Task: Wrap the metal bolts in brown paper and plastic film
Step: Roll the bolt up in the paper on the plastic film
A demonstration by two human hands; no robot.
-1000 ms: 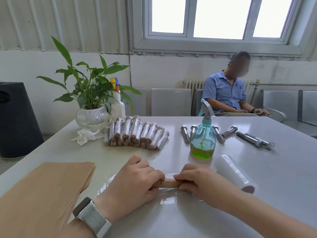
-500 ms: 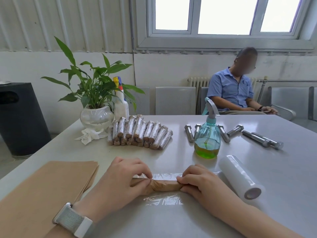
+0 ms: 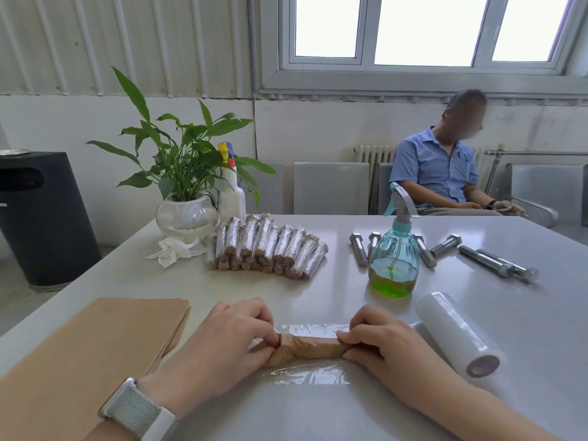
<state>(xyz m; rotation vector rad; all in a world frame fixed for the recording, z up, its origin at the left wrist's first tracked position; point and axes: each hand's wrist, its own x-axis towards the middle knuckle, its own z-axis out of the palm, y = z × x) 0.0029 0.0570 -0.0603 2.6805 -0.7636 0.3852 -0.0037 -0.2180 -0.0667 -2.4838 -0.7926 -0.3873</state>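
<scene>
Rolling the paper-wrapped bolt (image 3: 305,346) onto the plastic film (image 3: 310,374) at the table's 6 o'clock edge, the left hand (image 3: 219,345) and right hand (image 3: 386,345) pinch its 2 ends, so the next move likely calls for rolling toward 12 o'clock.

L hand (image 3: 219,342) & R hand (image 3: 386,340) gripping paper-wrapped bolt (image 3: 307,345), on film (image 3: 310,372)
</scene>
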